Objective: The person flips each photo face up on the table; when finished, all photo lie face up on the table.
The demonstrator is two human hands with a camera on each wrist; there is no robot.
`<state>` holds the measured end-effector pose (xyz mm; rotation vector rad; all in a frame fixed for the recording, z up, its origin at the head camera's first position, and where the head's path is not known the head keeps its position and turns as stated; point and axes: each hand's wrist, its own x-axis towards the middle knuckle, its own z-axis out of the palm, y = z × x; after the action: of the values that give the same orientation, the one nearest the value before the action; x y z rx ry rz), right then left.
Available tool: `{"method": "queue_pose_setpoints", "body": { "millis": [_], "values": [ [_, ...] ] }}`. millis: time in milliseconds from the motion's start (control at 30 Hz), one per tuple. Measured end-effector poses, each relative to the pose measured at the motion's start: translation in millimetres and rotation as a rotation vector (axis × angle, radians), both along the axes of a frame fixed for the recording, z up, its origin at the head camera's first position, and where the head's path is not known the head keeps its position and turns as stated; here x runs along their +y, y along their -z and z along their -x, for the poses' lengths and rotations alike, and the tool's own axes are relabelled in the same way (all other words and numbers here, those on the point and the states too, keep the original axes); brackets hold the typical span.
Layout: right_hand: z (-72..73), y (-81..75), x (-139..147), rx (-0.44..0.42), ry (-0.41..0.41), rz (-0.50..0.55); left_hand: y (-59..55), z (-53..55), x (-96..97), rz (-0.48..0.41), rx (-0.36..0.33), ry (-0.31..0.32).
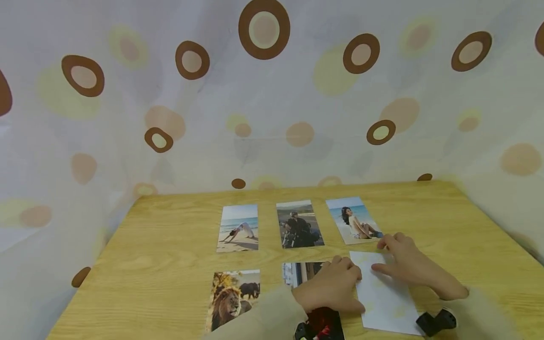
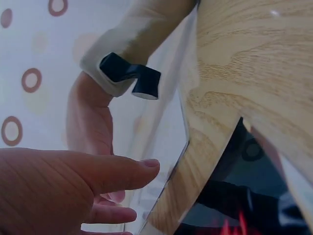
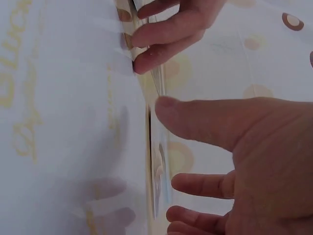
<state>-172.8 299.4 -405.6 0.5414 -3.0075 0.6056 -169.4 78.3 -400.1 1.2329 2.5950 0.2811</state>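
Observation:
A photo print lies face down, its white back (image 1: 384, 302) showing faint yellow lettering in the right wrist view. My left hand (image 1: 333, 285) is at its left edge, fingers loosely bent and thumb apart from them. Over its upper right part is my right hand (image 1: 405, 264), with thumb and fingers spread; whether they touch the paper I cannot tell. Beneath my left hand and sleeve lies a dark photo with red parts (image 1: 325, 321), partly hidden. In the left wrist view, the left thumb (image 2: 132, 172) reaches toward the white print.
Behind the hands, a row holds a beach stretching photo (image 1: 240, 229), a motorcyclist photo (image 1: 299, 224) and a seated woman photo (image 1: 354, 221). A lion photo (image 1: 233, 297) lies front left, partly under the sleeve. Patterned cloth (image 1: 272, 104) borders the wooden table (image 1: 161, 255).

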Motion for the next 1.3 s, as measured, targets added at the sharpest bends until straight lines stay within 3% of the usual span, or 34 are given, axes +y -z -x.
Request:
{"method": "queue_pose_setpoints", "body": {
  "millis": [133,267,500,700,1000,1100,1300],
  "values": [
    [0.4,-1.6,7,-0.032,-0.013,-0.026,-1.2,-0.7,5.3,0.039,0.058,-0.014],
    [3.4,-0.3,10,-0.060,-0.049,-0.060,-0.7,-1.5,1.7,0.013,0.078,-0.021],
    [8.6,-1.5,14,-0.102,-0.014,-0.118,2.0,-2.1,-0.2,-0.034,0.056,-0.027],
    [8.8,-1.3,20,-0.140,-0.005,-0.092,3.0,-3.2,3.1,-0.045,0.036,-0.055],
    [11.4,-3.5,27,-0.068,-0.156,-0.023,4.6,-3.1,6.7,-0.054,0.053,-0.137],
    [12.1,-9.8,31,-0.081,-0.225,0.053,2.4,-4.6,10.2,-0.104,0.037,-0.159],
    [8.5,-14.9,35,-0.085,-0.285,0.152,2.9,-15.2,15.3,-0.321,-0.066,-0.168]
  ]
}}
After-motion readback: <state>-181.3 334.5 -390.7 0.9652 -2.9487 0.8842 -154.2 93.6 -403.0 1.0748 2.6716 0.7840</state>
